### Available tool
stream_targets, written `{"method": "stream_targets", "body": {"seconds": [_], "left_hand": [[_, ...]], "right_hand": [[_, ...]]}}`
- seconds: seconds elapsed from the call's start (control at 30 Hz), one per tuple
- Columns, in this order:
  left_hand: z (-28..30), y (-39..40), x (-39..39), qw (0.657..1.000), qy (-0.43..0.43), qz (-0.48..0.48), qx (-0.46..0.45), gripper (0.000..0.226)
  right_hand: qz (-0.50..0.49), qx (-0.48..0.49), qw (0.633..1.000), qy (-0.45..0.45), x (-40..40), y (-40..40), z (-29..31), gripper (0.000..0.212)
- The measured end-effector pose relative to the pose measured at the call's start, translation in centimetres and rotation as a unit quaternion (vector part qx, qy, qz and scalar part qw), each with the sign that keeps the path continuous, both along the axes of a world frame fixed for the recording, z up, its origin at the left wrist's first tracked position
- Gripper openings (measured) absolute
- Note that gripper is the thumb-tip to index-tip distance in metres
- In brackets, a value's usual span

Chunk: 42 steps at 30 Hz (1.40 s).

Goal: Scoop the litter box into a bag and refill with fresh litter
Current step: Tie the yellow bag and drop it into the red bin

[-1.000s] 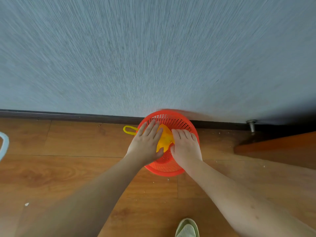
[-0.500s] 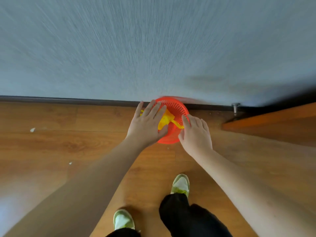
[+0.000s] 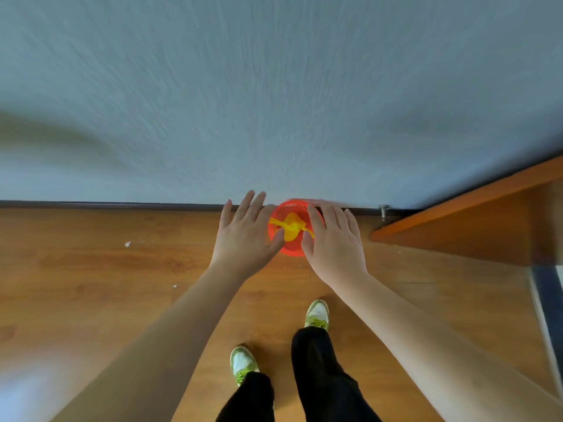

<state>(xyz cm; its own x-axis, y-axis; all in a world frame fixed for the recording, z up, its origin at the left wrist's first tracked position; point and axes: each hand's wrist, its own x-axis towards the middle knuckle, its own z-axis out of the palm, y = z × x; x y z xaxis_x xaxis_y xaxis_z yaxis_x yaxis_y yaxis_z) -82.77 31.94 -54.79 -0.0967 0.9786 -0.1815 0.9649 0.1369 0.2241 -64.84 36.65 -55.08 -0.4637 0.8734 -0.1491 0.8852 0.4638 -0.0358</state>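
Red perforated basket [image 3: 294, 228] holding yellow scoop [image 3: 292, 229] on floor at far wall, likely light, stiff plastic: take by rim; left hand [image 3: 246, 239] and right hand [image 3: 333, 243] flank it, fingers straight, gripping nothing.

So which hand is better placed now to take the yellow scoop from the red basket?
Probably the left hand. Its thumb lies by the scoop handle that points to the left in the red basket. The right hand covers the basket's right side. Both hands are open.

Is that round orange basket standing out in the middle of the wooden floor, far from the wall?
No: the round orange mesh plastic basket sits right against the dark baseboard of the grey wall.
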Motion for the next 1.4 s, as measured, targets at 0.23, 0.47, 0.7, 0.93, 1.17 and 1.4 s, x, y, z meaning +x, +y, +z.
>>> {"method": "stream_targets", "body": {"seconds": [0.23,0.47,0.7,0.93,1.17,1.4], "left_hand": [[15.6,-5.5,-1.9,0.998,-0.015,0.004,0.058,0.067],[27.8,-12.0,-2.6,0.991,0.011,-0.057,0.12,0.074],[30.4,-12.7,-0.3,0.985,0.056,-0.107,0.125,0.076],[30.7,-13.1,5.6,0.977,0.097,-0.169,0.088,0.08],[32.6,-15.7,12.8,0.957,0.091,-0.251,0.109,0.077],[34.3,-20.0,23.3,0.934,0.059,-0.329,0.126,0.076]], "right_hand": [[0.008,0.036,0.999,-0.005,-0.7,-5.0,12.6,0.05],[-0.019,0.085,0.996,-0.011,0.6,-9.9,23.6,0.05],[-0.09,0.083,0.992,-0.042,4.1,-14.0,28.7,0.054],[-0.167,0.085,0.981,-0.044,8.8,-18.4,30.5,0.067],[-0.258,0.123,0.958,-0.009,15.3,-23.7,31.4,0.053],[-0.361,0.119,0.925,-0.01,24.5,-32.2,32.4,0.059]]}}
